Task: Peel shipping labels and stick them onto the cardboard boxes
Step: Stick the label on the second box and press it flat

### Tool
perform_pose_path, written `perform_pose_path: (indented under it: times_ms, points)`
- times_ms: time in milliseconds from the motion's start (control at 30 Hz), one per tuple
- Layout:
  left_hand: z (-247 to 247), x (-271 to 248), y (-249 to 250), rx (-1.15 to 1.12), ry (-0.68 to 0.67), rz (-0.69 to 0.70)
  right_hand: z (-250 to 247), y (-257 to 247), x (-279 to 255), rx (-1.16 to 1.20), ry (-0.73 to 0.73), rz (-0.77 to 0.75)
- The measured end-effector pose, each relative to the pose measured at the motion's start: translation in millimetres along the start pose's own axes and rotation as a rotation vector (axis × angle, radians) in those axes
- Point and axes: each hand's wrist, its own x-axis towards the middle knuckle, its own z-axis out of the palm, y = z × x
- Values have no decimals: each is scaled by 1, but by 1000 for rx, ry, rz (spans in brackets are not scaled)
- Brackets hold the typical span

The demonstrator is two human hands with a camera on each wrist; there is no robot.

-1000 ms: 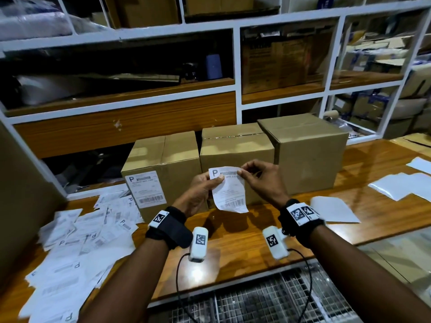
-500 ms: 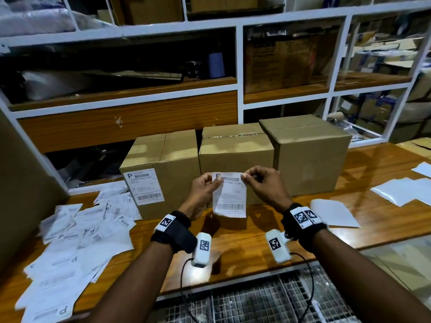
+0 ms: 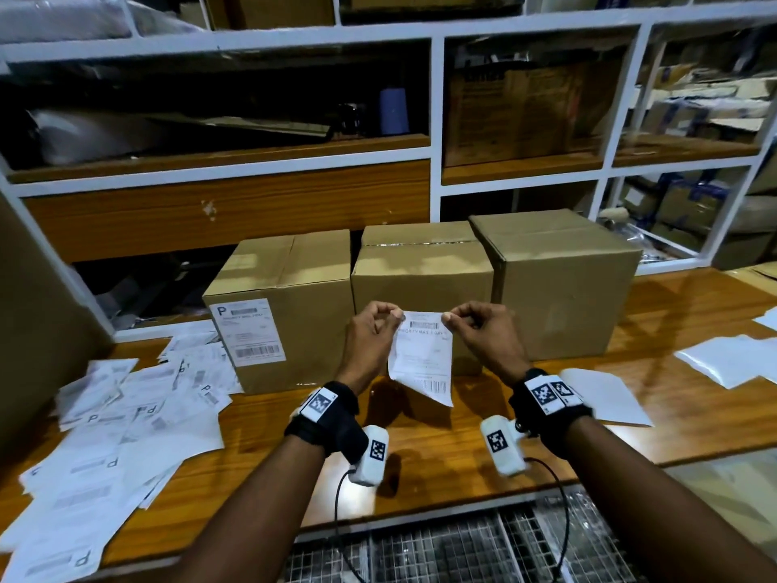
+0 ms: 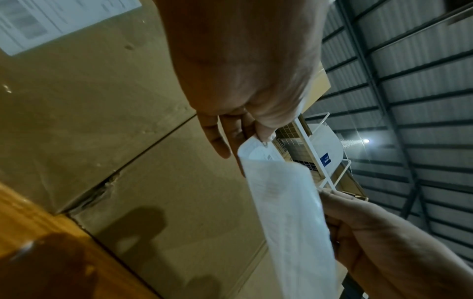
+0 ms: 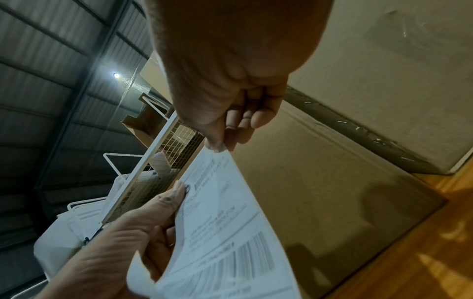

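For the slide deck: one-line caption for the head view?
Both hands, left hand and right hand, pinch the top corners of a white printed shipping label before the unlabelled middle brown cardboard box.

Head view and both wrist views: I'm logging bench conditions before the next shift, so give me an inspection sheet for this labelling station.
Surface: glossy orange-brown wooden bench, glare patches.
Job's things: three brown cardboard boxes in a row; left box carries a white label; middle box and right box show none. White printed shipping label held in front of the middle box.
Clutter: heap of printed label sheets at left; blank white sheets at right.
Grippers: left hand and right hand pinch the label's top corners.
Cables: black wrist-camera cable hangs off the bench edge.
Surroundings: white-framed shelving stocked with cartons.
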Motion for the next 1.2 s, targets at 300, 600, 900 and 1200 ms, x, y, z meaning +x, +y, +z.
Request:
perform_pose_path:
  times_ms: [300,600,900,1200]
  points:
    - [20,20,-10,190,85,64,3,15,14,-22,69,1]
    - [30,31,-9,514,216,263,1,23,32,-245,111,-52]
    - [23,58,-1,715,151,443,-6,38,51,-372,193,-259]
    - [25,77,-10,728,76,396,-3,44,59,-260,152,-217]
